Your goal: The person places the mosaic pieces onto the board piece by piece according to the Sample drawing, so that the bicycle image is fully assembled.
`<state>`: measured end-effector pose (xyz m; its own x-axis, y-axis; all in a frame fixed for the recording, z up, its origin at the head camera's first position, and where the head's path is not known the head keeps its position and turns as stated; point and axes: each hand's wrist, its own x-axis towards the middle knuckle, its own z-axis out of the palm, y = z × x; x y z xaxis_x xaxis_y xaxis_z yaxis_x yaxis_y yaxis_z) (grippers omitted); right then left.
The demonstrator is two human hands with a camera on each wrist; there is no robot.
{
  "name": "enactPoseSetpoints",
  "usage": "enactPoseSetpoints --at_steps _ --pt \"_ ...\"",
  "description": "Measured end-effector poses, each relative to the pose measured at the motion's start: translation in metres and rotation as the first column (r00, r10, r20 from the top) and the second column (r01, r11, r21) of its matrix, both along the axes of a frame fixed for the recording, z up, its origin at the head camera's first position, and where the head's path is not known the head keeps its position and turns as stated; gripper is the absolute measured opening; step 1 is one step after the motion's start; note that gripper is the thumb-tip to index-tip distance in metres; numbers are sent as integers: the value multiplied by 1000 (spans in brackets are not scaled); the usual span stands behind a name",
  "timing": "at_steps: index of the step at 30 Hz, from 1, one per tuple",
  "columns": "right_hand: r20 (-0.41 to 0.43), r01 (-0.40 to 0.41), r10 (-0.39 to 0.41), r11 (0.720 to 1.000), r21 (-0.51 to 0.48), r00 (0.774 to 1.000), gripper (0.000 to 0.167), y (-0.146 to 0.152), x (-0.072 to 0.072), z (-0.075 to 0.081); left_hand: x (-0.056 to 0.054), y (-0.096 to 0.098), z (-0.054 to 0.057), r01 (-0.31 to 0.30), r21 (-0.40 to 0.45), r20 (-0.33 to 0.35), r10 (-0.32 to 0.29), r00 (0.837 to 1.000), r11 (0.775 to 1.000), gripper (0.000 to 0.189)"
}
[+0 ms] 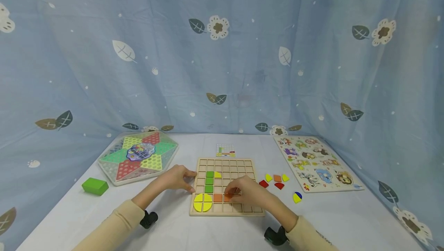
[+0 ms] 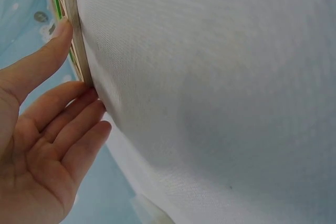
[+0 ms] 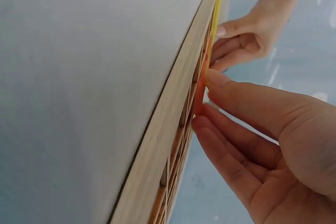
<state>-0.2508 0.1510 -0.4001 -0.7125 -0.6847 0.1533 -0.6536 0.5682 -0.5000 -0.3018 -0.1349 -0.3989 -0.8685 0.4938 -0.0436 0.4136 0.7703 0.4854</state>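
Note:
A wooden grid board (image 1: 227, 214) lies flat on the white table. My left hand (image 1: 177, 177) touches its left edge with thumb and fingertips, fingers fairly straight in the left wrist view. Over the board's lower middle, my right hand (image 1: 248, 192) pinches an orange square tile (image 3: 201, 95) between thumb and fingers, down at the grid. Left of it sits another orange tile (image 1: 218, 197). Yellow quarter-circle tiles (image 1: 202, 202) form a circle in the lower left corner. Several green square tiles (image 1: 209, 182) run in a column, with a yellow quarter tile (image 1: 217, 174) beside the top one.
Behind the board lies a small pattern card (image 1: 225, 150). Loose red, yellow and orange tiles (image 1: 277, 178) and a blue-yellow piece (image 1: 297, 197) are to its right. An animal puzzle board (image 1: 322, 166), a star-patterned game box (image 1: 138, 156) and a green block (image 1: 95, 186) lie farther out.

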Motion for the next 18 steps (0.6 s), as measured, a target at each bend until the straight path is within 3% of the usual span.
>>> enactPoseSetpoints --at_steps 6,18 --pt "-8 36 -36 999 10 999 14 3 0 3 0 -1 0 4 2 0 -4 1000 1000 58" --pt "8 27 -27 1000 7 1000 10 0 0 0 -1 0 0 -6 -3 10 6 1000 1000 58"
